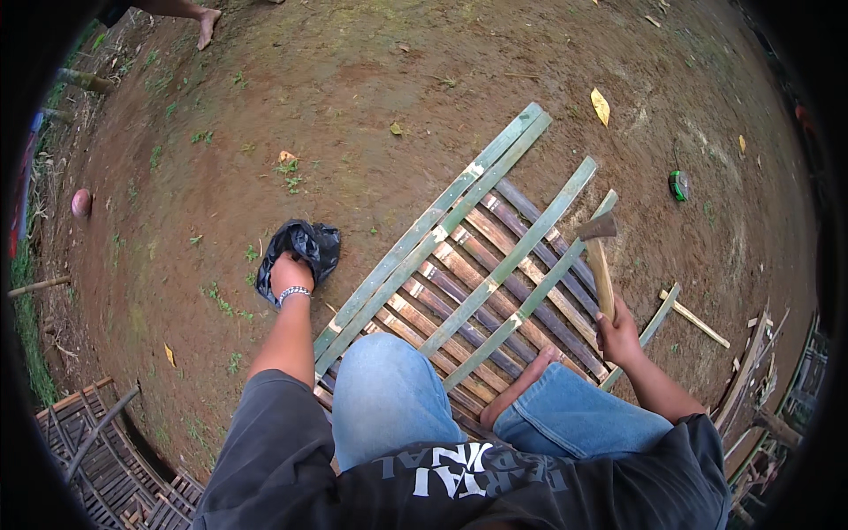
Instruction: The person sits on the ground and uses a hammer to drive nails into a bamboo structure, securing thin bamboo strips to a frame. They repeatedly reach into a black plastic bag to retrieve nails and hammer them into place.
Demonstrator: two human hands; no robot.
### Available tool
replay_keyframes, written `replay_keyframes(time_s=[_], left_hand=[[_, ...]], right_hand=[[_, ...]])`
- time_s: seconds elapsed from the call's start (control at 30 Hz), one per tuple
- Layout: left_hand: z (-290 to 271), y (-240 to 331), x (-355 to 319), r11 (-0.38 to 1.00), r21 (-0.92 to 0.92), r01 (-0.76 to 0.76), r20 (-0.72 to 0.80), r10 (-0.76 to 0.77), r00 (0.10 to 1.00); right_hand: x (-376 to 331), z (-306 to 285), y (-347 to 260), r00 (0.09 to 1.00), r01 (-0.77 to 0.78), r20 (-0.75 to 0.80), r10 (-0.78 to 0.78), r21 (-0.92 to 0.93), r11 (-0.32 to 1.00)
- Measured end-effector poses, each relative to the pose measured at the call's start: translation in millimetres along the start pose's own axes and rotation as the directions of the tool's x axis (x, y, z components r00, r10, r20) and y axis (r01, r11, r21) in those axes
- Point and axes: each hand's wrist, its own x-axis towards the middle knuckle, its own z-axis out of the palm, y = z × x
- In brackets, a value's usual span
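Observation:
My left hand (288,272) reaches into a crumpled black plastic bag (305,243) lying on the dirt, its fingers hidden inside. A metal watch sits on that wrist. My right hand (616,334) grips the wooden handle of a hammer (601,256), whose metal head points away from me above a bamboo lattice panel (495,274). The panel lies flat on the ground in front of my knees, made of green crosswise strips over brown slats. My bare foot (523,382) rests on its near end.
A green tape measure (678,185) lies on the dirt at right. Loose bamboo pieces (693,318) and stacked sticks sit at the right edge. Another woven bamboo panel (106,459) lies at lower left. Another person's bare foot (208,25) stands at top left.

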Motion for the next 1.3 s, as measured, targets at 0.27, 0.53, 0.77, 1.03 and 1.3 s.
replay_keyframes(time_s=[0.27, 0.53, 0.77, 1.03, 1.3], left_hand=[[8.5, -19.7, 12.0, 0.991, -0.085, -0.103, -0.061, 0.098, 0.993], [-8.2, -24.1, -3.2, 0.863, -0.422, -0.278, -0.234, 0.192, 0.953], [-35.0, 58.8, -75.3, 0.311, -0.917, -0.251, -0.142, 0.333, 0.932], [56.4, 179.7, -98.2, 0.273, -0.954, 0.123, 0.261, 0.558, 0.788], [96.2, 220.8, -103.2, 0.519, -0.631, -0.577, -0.224, 0.591, 0.775]], right_hand=[[-19.0, 5.9, -1.9, 0.995, 0.091, 0.075, -0.071, -0.312, 0.946], [-23.1, 6.2, -1.9, 0.993, 0.092, 0.103, -0.064, -0.307, 0.947], [-20.9, 5.3, 0.9, 0.996, 0.005, 0.087, 0.011, -0.189, 0.982], [-15.4, 7.9, 0.3, 0.991, 0.063, 0.135, -0.020, -0.322, 0.945], [-22.5, 20.1, -23.0, 0.963, -0.053, 0.252, 0.091, -0.152, 0.987]])
